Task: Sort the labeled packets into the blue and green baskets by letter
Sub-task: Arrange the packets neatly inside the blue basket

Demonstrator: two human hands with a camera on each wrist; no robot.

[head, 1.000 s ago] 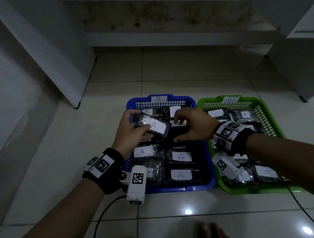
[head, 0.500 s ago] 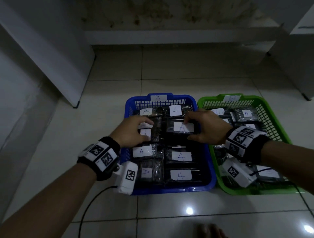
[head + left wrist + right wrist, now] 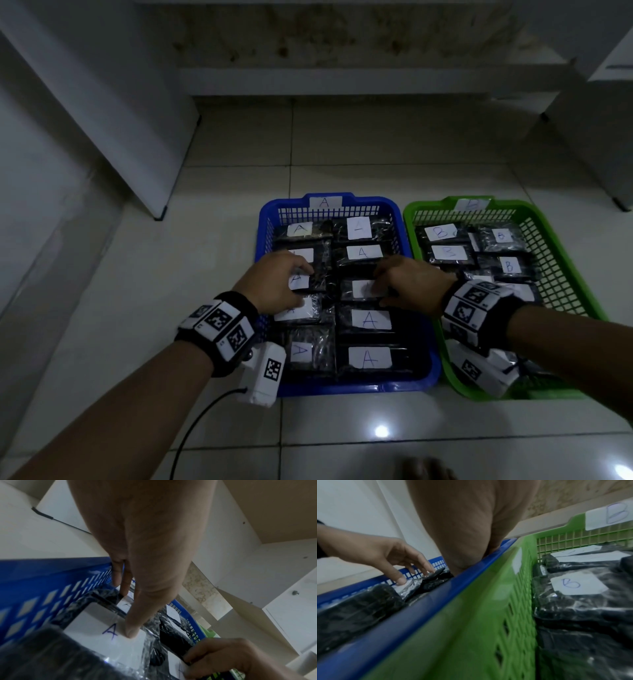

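The blue basket (image 3: pixel 352 389), tagged A, holds several black packets with white A labels. Beside it on the right, the green basket (image 3: pixel 431 205), tagged B, holds B packets (image 3: pixel 509 265). My left hand (image 3: pixel 281 284) lies over the left column. Its thumb (image 3: pixel 132 631) presses on one A label (image 3: pixel 96 623) and its straight fingers touch the packet behind. My right hand (image 3: pixel 407 284) grips the right end of a middle A packet (image 3: pixel 361 289) in the right column, fingers on the far edge and thumb on the near edge.
Both baskets sit side by side on a pale tiled floor (image 3: pixel 376 154). White cabinet panels stand at the left (image 3: pixel 102 120) and at the far right (image 3: pixel 603 137). A black cable (image 3: pixel 198 421) trails from my left wrist camera. A low wall ledge (image 3: pixel 342 80) runs behind.
One second ago my left hand held an A packet above the blue basket. That packet now lies among the others, and both hands have come down onto the packets.
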